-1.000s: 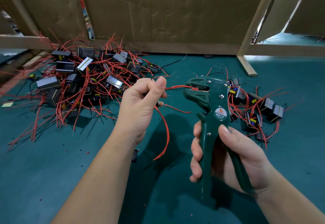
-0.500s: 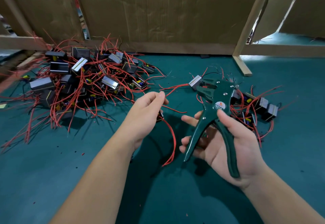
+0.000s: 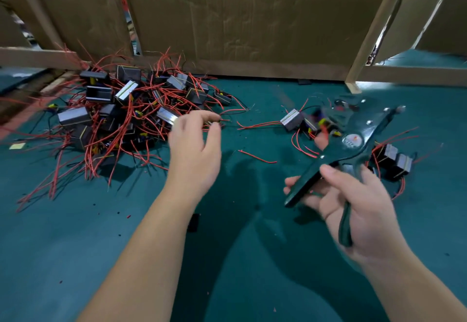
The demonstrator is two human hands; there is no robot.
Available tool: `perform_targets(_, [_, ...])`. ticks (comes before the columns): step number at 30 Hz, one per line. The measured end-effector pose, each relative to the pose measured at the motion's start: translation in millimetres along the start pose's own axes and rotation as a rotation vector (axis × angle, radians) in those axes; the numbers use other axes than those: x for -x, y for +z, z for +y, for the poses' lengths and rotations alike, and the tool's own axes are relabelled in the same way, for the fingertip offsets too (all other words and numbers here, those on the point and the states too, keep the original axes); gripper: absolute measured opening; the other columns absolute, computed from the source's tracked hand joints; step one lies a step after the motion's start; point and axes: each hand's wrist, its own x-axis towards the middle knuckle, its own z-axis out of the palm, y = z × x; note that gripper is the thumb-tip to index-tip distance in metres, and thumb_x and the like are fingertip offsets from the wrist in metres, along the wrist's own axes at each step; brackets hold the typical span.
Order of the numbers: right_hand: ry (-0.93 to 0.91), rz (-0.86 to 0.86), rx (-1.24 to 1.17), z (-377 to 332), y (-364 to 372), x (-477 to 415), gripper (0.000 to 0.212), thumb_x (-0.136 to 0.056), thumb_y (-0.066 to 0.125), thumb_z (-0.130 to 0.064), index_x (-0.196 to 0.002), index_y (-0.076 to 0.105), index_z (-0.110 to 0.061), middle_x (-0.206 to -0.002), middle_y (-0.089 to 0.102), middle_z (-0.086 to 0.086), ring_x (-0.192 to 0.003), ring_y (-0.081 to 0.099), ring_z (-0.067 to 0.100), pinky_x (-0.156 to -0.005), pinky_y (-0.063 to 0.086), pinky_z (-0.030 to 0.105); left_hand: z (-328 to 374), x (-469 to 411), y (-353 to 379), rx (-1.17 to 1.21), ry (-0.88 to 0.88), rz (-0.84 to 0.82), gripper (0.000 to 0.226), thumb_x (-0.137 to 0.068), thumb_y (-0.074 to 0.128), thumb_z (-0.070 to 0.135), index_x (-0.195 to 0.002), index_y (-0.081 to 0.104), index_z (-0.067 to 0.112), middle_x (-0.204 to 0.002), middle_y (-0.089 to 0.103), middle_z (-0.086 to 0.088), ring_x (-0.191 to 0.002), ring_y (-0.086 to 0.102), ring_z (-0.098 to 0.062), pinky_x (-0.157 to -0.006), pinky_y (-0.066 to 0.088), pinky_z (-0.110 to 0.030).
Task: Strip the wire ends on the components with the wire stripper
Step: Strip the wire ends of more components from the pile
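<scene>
— Left hand (image 3: 194,149) first?
— Hovers at the right fringe of the big pile of components (image 3: 121,109) toward the table's (image 3: 75,245) far left corner; thumb and forefinger nearly together, other fingers loosely bent. Cannot tell whether pinching anything.
— And the right hand (image 3: 358,210)?
— Grips the wire stripper (image 3: 353,142), blurred, handles spread wide, thumb over one, fingers under; head pointing away over a smaller group of components (image 3: 292,120) toward the right edge.
— Between the two?
— Loose red wire piece (image 3: 255,156) lying flat on the table. Cardboard wall (image 3: 252,30) along the far edge.
</scene>
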Motion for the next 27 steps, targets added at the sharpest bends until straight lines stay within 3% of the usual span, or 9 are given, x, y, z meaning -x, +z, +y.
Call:
perform_targets(3, [0.026,0.084,0.069,-1,-6,-1,0.021,-0.073,0.063,-0.017,-0.092,0.055,-0.015,-0.08,0.064,0.007,-0.084,0.068,0.045,-0.061,0.055,0.052,-10,-3,-10,-0.243,-0.156,0.109,0.03,-0.089,0.049,0.015,-0.116,0.054,0.026,-0.123,0.039,-0.005,-0.116,0.033,-0.026,-0.093,0.029,-0.033])
perform_targets(5, [0.024,0.117,0.146,2,-7,1,0.015,-0.083,0.061,-0.008,-0.095,0.055,-0.015,-0.079,0.064,0.005,-0.084,0.069,0.042,-0.059,0.056,0.048,-17,-3,-15,-0.337,-0.255,0.066,0.038,-0.088,0.049,0.015,-0.124,0.049,0.028,-0.133,0.033,-0.011,-0.119,0.033,-0.031,-0.095,0.035,-0.038])
perform_targets(9, [-0.045,0.093,0.232,6,-4,5,0.018,-0.083,0.063,-0.007,-0.097,0.055,-0.015,-0.065,0.061,-0.001,-0.084,0.069,0.039,-0.063,0.057,0.049,-26,-10,-22,-0.259,-0.432,-0.103,0.051,-0.089,0.047,0.016,-0.136,0.038,0.035,-0.138,0.027,-0.013,-0.109,0.049,-0.035,-0.088,0.047,-0.042])
perform_targets(11, [-0.019,0.063,0.233,7,-3,6,0.017,-0.077,0.062,-0.015,-0.093,0.056,-0.015,-0.057,0.058,-0.004,-0.083,0.069,0.04,-0.064,0.058,0.051,-30,-15,-23,-0.188,-0.434,-0.112,0.052,-0.091,0.045,0.017,-0.138,0.038,0.037,-0.138,0.034,-0.008,-0.094,0.056,-0.025,-0.079,0.049,-0.035])
perform_targets(13, [0.029,0.041,0.197,9,-2,6,0.015,-0.075,0.062,-0.017,-0.09,0.059,-0.017,-0.069,0.064,0.003,-0.082,0.069,0.042,-0.063,0.057,0.057,-34,-19,-24,-0.062,-0.421,-0.069,0.049,-0.092,0.045,0.014,-0.138,0.044,0.032,-0.135,0.046,-0.001,-0.083,0.053,-0.005,-0.066,0.047,-0.018])
perform_targets(15, [0.072,0.029,0.16,10,-1,7,0.014,-0.075,0.062,-0.017,-0.089,0.06,-0.018,-0.081,0.065,0.011,-0.08,0.068,0.044,-0.064,0.054,0.063,-33,-21,-26,0.138,-0.474,-0.031,0.046,-0.092,0.046,0.009,-0.135,0.051,0.023,-0.128,0.055,0.004,-0.087,0.054,0.0,-0.06,0.041,-0.005])
perform_targets(18, [0.091,0.014,0.14,10,0,7,0.02,-0.076,0.061,-0.016,-0.096,0.06,-0.016,-0.084,0.06,0.019,-0.08,0.068,0.045,-0.066,0.053,0.066,-27,-22,-28,0.338,-0.538,0.032,0.039,-0.093,0.049,0.007,-0.128,0.06,0.02,-0.115,0.063,0.007,-0.107,0.059,-0.016,-0.083,0.043,-0.022])
perform_targets(22, [0.107,-0.12,-0.006,6,1,6,0.035,-0.079,0.056,-0.01,-0.114,0.058,-0.01,-0.103,0.068,0.006,-0.076,0.066,0.045,-0.067,0.054,0.058,-10,-19,-34,0.743,-0.561,-0.052,0.033,-0.092,0.058,0.017,-0.123,0.063,0.029,-0.112,0.064,0.014,-0.083,0.049,-0.011,-0.062,0.042,-0.027])
perform_targets(27, [0.275,-0.26,-0.221,0,1,4,0.064,-0.058,0.083,-0.019,-0.114,0.059,-0.001,-0.123,0.057,0.021,-0.075,0.064,0.045,-0.069,0.052,0.056,1,-14,-38,1.016,-0.383,-0.362,0.047,-0.08,0.055,0.027,-0.127,0.057,0.032,-0.118,0.061,0.019,-0.078,0.052,-0.008,-0.058,0.039,-0.02])
